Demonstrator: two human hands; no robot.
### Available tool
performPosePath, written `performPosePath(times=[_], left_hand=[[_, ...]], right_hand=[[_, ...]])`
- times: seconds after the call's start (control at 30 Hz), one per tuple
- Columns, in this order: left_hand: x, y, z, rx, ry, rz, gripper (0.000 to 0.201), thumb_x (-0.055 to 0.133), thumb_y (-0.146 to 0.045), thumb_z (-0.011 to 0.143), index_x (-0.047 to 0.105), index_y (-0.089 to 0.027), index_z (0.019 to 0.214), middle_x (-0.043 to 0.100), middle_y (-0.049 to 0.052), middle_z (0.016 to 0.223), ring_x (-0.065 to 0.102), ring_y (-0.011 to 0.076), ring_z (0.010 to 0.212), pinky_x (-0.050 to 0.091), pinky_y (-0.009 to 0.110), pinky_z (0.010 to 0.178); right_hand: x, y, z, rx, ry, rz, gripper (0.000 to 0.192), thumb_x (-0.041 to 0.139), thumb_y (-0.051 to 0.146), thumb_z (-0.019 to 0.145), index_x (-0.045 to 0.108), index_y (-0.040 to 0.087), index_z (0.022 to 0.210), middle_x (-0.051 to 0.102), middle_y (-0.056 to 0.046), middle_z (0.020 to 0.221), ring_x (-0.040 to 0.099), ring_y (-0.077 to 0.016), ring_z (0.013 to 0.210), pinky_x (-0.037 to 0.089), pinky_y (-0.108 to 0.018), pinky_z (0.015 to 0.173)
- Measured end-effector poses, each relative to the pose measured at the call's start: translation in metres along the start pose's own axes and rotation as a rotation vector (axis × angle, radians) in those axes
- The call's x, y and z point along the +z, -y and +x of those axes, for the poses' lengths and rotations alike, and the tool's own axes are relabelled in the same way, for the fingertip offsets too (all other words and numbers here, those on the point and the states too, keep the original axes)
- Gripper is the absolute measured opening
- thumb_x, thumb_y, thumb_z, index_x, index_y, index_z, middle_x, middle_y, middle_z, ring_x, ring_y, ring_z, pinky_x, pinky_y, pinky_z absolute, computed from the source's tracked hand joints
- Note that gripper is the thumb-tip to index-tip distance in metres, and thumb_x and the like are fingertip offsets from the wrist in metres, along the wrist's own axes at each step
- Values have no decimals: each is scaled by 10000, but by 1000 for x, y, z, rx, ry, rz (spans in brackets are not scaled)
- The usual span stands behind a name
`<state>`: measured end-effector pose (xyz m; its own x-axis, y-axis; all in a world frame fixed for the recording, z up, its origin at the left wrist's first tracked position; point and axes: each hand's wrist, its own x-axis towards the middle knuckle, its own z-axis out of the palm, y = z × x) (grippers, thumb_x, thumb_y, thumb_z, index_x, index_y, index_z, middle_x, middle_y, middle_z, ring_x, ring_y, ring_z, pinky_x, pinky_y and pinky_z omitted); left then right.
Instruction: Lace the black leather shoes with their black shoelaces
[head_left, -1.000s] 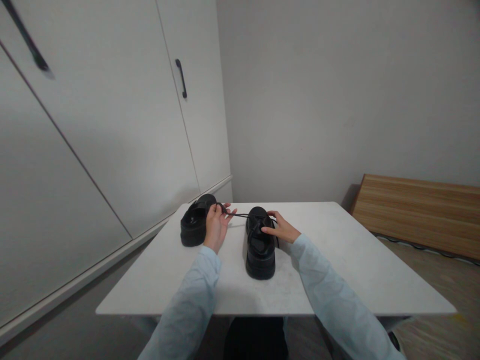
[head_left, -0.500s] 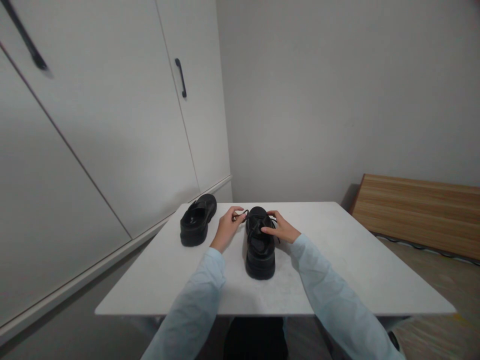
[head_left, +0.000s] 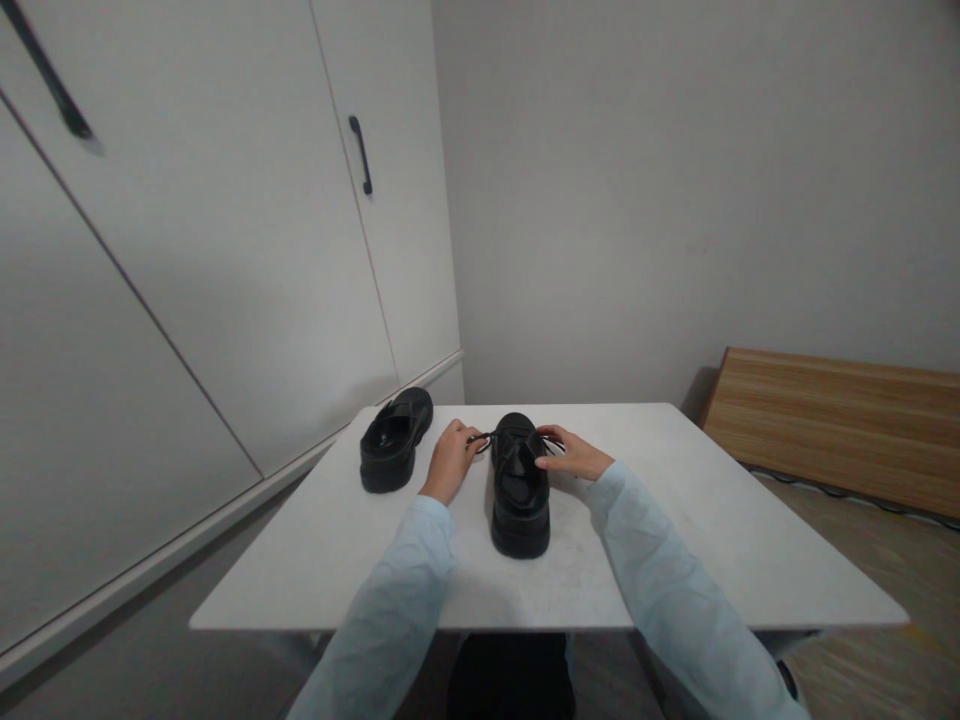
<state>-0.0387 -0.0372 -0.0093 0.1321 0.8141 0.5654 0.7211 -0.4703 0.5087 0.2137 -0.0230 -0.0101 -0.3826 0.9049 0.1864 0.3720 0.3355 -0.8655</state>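
Observation:
A black shoe stands on the white table, its heel toward me and its toe pointing away. To its left, my left hand pinches a dark shoelace that runs across to the top of the shoe. My right hand is at the shoe's right side, fingers curled at the lace there and thumb by the shoe opening. Exactly how the right fingertips grip the lace is hard to see. The other black shoe sits farther left, angled to the right, with neither hand on it.
The white table reaches toward the grey wall behind. White cabinet doors with dark handles rise along the left. A wood-grain board leans at the right, beyond the table edge.
My left hand has drawn slightly left, and the lace between it and the shoe is straighter. My right hand has shifted a little right, its thumb off the shoe's middle.

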Motion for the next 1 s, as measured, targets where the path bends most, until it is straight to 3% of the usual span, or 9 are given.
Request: performPosePath(times=[0.23,0.4,0.6,0.8,1.0], left_hand=[[3,6,3,-73,-136,-90,111,601,-260,789,679,-183,775,557,43,774,566,191,769,442,308,732],[2,9,5,-153,-130,-132,142,554,-268,805,650,-183,744,564,29,732,545,170,690,415,283,668],[-4,5,8,-196,-150,-228,159,491,-216,821,614,-169,733,596,25,743,549,161,740,394,258,687],[-13,-7,8,-198,-238,-443,168,468,-241,840,599,-162,771,620,32,762,565,156,766,406,238,682],[-8,-3,10,-212,-276,-750,180,490,-341,853,518,-178,782,665,49,854,599,139,800,429,237,717]], right_hand=[[-4,-5,1,5,45,21,763,787,532,488,577,160,1121,595,-140,1196,514,-317,1171,337,-499,1042],[-4,-3,1,-4,56,9,771,778,540,503,575,138,1129,596,-156,1197,519,-312,1166,329,-482,1054],[-3,-2,2,8,65,-3,820,781,568,479,576,131,1142,586,-165,1215,492,-331,1195,294,-506,1073],[-4,-4,2,23,80,-16,890,771,592,481,539,122,1201,531,-189,1283,442,-345,1244,263,-508,1091],[-4,-6,3,10,102,21,880,774,586,490,532,136,1206,516,-184,1300,427,-337,1263,248,-506,1105]])
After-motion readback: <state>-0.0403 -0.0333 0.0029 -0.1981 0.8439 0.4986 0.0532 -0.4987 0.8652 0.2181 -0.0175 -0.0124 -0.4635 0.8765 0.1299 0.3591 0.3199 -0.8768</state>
